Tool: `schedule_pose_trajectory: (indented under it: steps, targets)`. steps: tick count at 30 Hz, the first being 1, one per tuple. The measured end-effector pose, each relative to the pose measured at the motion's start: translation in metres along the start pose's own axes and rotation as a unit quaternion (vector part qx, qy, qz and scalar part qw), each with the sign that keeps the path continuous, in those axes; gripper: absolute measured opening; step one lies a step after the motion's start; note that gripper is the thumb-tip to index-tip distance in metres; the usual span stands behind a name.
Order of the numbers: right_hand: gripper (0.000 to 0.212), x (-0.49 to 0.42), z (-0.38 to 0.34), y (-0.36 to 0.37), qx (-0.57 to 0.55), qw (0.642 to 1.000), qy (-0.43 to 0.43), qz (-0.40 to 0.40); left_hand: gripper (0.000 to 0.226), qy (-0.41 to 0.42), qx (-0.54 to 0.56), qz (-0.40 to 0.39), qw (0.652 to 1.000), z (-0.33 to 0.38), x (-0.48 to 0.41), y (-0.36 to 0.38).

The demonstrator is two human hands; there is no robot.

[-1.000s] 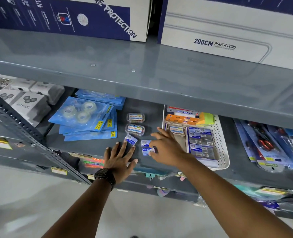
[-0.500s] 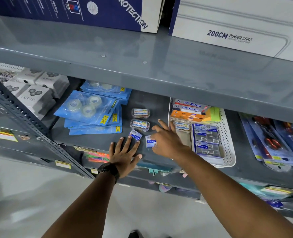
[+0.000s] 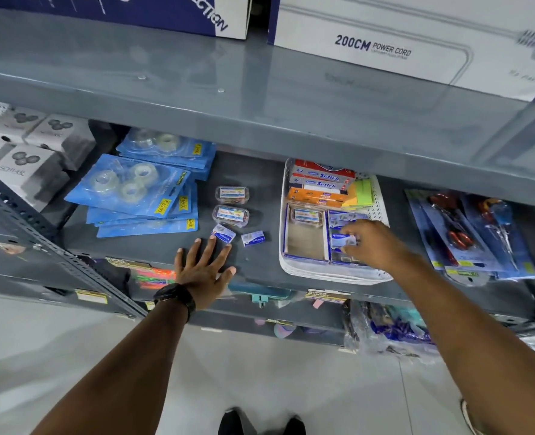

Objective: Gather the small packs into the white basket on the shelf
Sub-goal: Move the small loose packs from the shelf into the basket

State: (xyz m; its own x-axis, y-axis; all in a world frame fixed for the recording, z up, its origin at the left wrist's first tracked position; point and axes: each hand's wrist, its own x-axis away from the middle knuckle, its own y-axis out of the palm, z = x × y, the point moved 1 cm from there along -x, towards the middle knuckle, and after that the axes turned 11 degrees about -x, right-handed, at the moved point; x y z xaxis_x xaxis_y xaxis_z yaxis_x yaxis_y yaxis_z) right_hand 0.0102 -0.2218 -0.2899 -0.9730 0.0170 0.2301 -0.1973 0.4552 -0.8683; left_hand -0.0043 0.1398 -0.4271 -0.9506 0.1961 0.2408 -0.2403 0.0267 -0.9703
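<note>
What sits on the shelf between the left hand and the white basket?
In the head view, one small blue pack lies between the left hand and the white basket; otherwise bare grey shelf.

One head-worn camera looks forward and steeply down. It sits close to the grey shelf (image 3: 260, 196), with the floor (image 3: 71, 356) below.

A shop — grey shelf (image 3: 260, 120) of price-tagged tape packs (image 3: 134, 186), boxed goods.

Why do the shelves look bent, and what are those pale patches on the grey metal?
Head view: the wide-angle lens bows the upper shelf; the pale patches are reflections of the white box standing on it; the far-right edge is smeared, while the centre stays sharp.
</note>
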Motion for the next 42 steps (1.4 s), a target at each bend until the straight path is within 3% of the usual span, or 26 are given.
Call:
schedule_pose_trajectory:
  steps: [8,20,29,33,36,39,42]
  targets:
    - [0.043,0.0,0.037,0.017,-0.003,0.999,0.039,-0.035,0.073,-0.004,-0.02,-0.002,1.0,0.001,0.0,0.0]
    - [0.03,-0.01,0.031,0.028,-0.018,0.998,0.027,-0.059,0.073,0.002,-0.019,0.006,1.0,0.0,0.0,0.001]
    - [0.016,-0.01,0.02,0.027,-0.055,0.996,0.076,-0.007,0.073,0.005,-0.023,0.003,1.0,0.0,0.0,0.001]
    - [0.008,-0.009,0.017,0.028,0.001,0.997,0.059,-0.042,0.072,0.005,-0.024,0.004,1.0,-0.001,0.0,0.002]
    - [0.015,-0.005,0.007,0.028,0.024,0.999,0.037,-0.011,0.072,0.007,-0.018,0.003,1.0,-0.001,0.001,0.0]
    - [0.017,-0.005,-0.015,0.027,-0.026,0.999,-0.014,0.045,0.072,0.008,-0.014,0.003,1.0,0.0,0.002,-0.001]
    - [0.018,-0.011,-0.05,0.035,-0.096,0.99,-0.098,0.04,0.07,0.0,-0.009,0.006,1.0,0.0,0.001,-0.001]
